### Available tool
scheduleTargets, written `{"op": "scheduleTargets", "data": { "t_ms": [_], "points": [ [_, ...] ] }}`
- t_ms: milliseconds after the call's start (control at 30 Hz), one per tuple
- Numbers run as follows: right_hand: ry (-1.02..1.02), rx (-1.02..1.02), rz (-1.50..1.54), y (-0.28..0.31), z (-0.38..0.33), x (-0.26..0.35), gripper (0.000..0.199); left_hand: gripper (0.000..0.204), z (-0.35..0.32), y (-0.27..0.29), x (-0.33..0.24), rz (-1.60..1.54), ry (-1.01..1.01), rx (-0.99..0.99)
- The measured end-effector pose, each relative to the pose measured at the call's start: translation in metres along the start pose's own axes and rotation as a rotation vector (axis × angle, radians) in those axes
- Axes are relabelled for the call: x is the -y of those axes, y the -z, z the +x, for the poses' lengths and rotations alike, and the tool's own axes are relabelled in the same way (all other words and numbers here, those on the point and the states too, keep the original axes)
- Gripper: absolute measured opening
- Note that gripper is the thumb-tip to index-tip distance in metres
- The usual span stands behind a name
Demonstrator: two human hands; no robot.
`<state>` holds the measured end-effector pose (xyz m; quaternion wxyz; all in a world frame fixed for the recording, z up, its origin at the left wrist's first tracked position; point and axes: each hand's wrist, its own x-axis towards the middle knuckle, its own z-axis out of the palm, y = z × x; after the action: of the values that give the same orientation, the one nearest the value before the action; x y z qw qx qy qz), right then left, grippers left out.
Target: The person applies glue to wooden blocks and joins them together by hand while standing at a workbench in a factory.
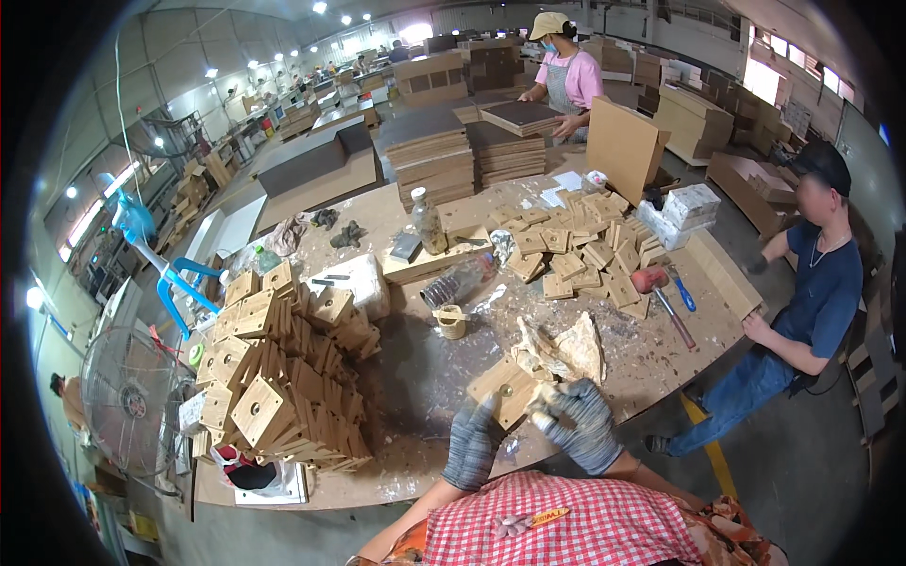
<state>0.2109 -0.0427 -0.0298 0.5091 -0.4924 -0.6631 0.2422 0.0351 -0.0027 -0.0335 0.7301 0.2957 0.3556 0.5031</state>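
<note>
A square wooden plate (497,379) with a hole in its middle lies tilted in front of me at the table's near side. My left hand (474,443), in a grey striped knit glove, grips its lower left edge. At the plate's right edge is my right hand (583,426), gloved alike, its stained fingertips drawn together; what they pinch, if anything, is hidden. Just beyond them lies a crumpled, stained cream cloth (569,349). A small yellowish cup (452,324) stands farther off, beside a clear plastic bottle (457,283) on its side.
Stacked wooden plates (283,368) rise on the left, with a loose heap of plates (576,250) at the far right. A red-headed mallet (665,300) and a blue-handled tool (681,291) lie nearby. A fan (132,401) stands left; a co-worker (816,274) stands right, another beyond the table.
</note>
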Motion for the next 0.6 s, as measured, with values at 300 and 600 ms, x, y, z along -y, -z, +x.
{"op": "scheduleTargets", "data": {
  "t_ms": [300, 600],
  "points": [
    [-0.134, -0.221, 0.05, 0.044, 0.018, 0.005, 0.031, 0.053, -0.008, -0.006, -0.022, 0.033, 0.127, 0.123],
    [0.027, -0.106, -0.098, 0.034, 0.035, 0.01, 0.026, 0.053, -0.009, -0.006, -0.013, 0.146, 0.141, 0.148]
  ]
}}
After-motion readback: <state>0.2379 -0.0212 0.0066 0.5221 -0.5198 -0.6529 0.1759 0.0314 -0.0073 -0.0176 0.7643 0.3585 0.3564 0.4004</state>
